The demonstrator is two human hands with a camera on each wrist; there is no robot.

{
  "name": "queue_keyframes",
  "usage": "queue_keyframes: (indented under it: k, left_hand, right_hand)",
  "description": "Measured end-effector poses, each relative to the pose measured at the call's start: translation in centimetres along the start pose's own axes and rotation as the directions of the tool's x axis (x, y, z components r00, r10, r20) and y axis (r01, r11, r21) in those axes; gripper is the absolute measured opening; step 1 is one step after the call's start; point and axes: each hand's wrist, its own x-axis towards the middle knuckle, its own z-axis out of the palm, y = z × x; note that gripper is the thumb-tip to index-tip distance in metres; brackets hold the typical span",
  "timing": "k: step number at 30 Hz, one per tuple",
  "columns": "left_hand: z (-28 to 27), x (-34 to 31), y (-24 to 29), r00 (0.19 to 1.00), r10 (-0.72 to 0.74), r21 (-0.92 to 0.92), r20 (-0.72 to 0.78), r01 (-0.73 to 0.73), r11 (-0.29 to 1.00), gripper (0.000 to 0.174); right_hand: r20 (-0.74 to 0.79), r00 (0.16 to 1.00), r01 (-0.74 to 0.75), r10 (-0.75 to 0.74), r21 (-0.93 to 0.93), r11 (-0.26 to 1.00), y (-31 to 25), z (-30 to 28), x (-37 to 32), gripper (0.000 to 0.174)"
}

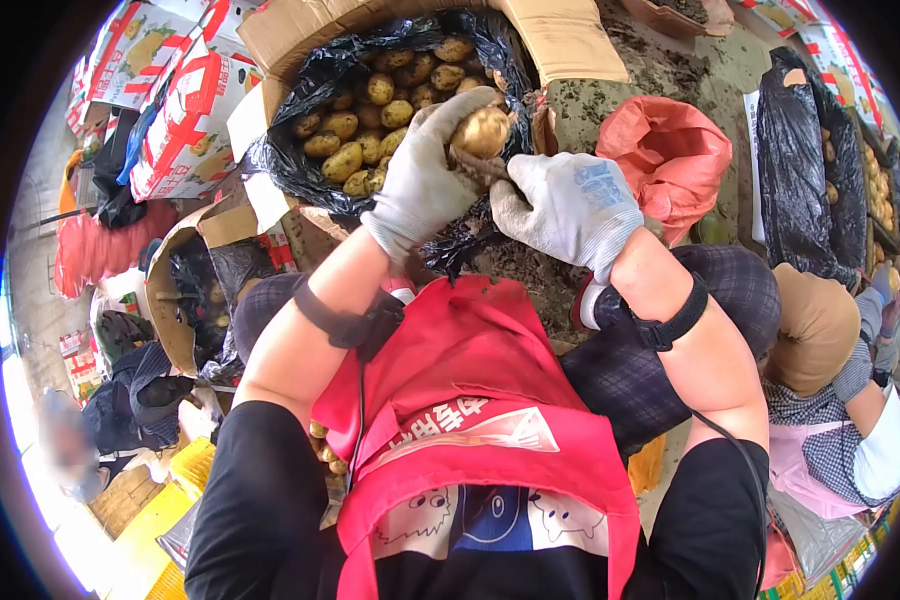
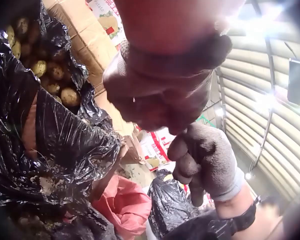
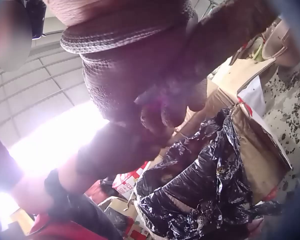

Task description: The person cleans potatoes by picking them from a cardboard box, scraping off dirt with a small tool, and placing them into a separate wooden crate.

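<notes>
My left hand (image 1: 428, 175), in a grey-white work glove, grips a tan potato (image 1: 482, 132) over the near right part of an open box. Several muddy potatoes (image 1: 380, 118) lie in that box, inside a black plastic liner (image 1: 300, 95). Close on the right is my gloved right hand (image 1: 575, 200), its thumb and forefinger right at the soiled left fingertips under the potato. In the left wrist view the right hand's fingers (image 2: 190, 165) are curled; I cannot tell whether they pinch anything. The potato itself is hidden behind the hands in both wrist views.
A red woven bag (image 1: 665, 150) stands open right of my right hand. Cardboard flaps (image 1: 570, 40) spread around the box. Printed cartons (image 1: 195, 115) stack at left. Farther right are a black-lined box (image 1: 805, 160) and another person's gloved hand (image 1: 885, 285). Dirt litters the floor.
</notes>
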Motion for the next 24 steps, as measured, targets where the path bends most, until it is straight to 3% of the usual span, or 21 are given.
queue_keyframes:
  k: [1,2,3,5,7,8,9,10,11,12,13,15,17,18,20,23,24]
  left_hand:
    - [-0.3,0.0,-0.2,1.000,-0.002,-0.003,0.001,0.002,1.000,0.067]
    - [-0.9,-0.1,-0.5,0.948,-0.248,-0.407,0.199,0.310,0.859,0.064]
    - [-1.4,-0.2,-0.6,0.812,-0.360,-0.652,0.460,0.584,0.484,0.062]
    - [-1.2,-0.9,0.4,0.681,-0.437,-0.738,0.588,0.672,0.054,0.060]
    - [-1.1,-1.0,0.0,0.756,-0.260,-0.800,0.600,0.561,-0.214,0.045]
    - [-0.1,-1.2,-1.0,0.757,-0.260,-0.800,0.600,0.560,-0.215,0.045]
    - [1.1,-1.0,-1.1,0.896,-0.211,-0.862,0.391,0.436,0.257,0.043]
    - [1.7,-1.0,-1.4,0.977,-0.057,-0.725,0.206,0.191,0.662,0.041]
    - [1.5,-1.4,-1.8,0.977,-0.062,-0.725,0.202,0.192,0.662,0.041]
    - [-0.1,-0.7,0.3,0.880,-0.318,-0.877,0.352,0.429,0.215,0.040]
    - [-1.0,-0.3,1.5,0.695,-0.441,-0.823,0.568,0.477,-0.309,0.039]
    - [-1.2,-0.4,-0.1,0.698,-0.381,-0.794,0.607,0.513,-0.326,0.042]
    - [-1.2,-0.4,-1.4,0.703,-0.151,-0.688,0.695,0.591,-0.421,0.048]
    - [-1.0,-0.4,-0.9,0.703,-0.153,-0.689,0.695,0.590,-0.421,0.048]
    - [-0.1,-0.5,0.6,0.581,-0.527,-0.780,0.621,0.526,-0.339,0.054]
    - [0.6,-1.0,-0.5,0.542,-0.535,-0.760,0.649,0.495,-0.421,0.058]
    - [0.7,-1.1,-0.7,0.561,-0.520,-0.765,0.644,0.467,-0.444,0.059]
  right_hand:
    - [-0.068,0.998,0.007,-0.002,0.070,0.998,-0.1,-0.1,-0.2,0.038]
    - [-0.110,0.993,-0.023,0.039,0.138,0.990,0.1,-0.6,-0.2,0.038]
    - [-0.150,0.986,-0.045,0.077,0.207,0.977,0.0,-1.3,0.0,0.037]
    - [-0.216,0.975,-0.016,0.058,0.192,0.981,1.3,-1.1,0.4,0.035]
    - [-0.216,0.974,-0.018,0.066,0.216,0.976,1.7,-0.6,0.3,0.034]
    - [-0.215,0.974,-0.018,0.065,0.214,0.977,1.7,-0.3,0.2,0.034]
    - [-0.220,0.974,-0.019,0.059,0.178,0.984,1.6,-0.1,0.2,0.034]
    - [-0.225,0.973,-0.018,0.050,0.142,0.990,1.5,0.1,0.2,0.034]
    - [-0.220,0.974,-0.015,0.046,0.143,0.990,1.5,0.1,0.2,0.034]
    - [-0.220,0.975,0.007,0.024,0.139,0.990,1.8,0.0,0.3,0.035]
    - [-0.221,0.975,0.028,0.002,0.133,0.991,1.9,0.0,0.3,0.035]
    - [-0.222,0.975,0.020,0.009,0.131,0.991,1.5,-0.1,0.2,0.031]
    - [-0.222,0.975,0.012,0.017,0.131,0.991,1.0,0.1,0.3,0.029]
    - [-0.214,0.976,-0.003,0.028,0.117,0.993,0.8,0.5,0.3,0.032]
    - [-0.209,0.977,-0.017,0.032,0.074,0.997,0.1,0.9,0.4,0.035]
    - [-0.193,0.980,0.041,-0.043,-0.017,0.999,-0.6,1.8,0.2,0.033]
    - [-0.164,0.981,0.083,-0.101,-0.113,0.990,-1.3,2.1,0.1,0.032]
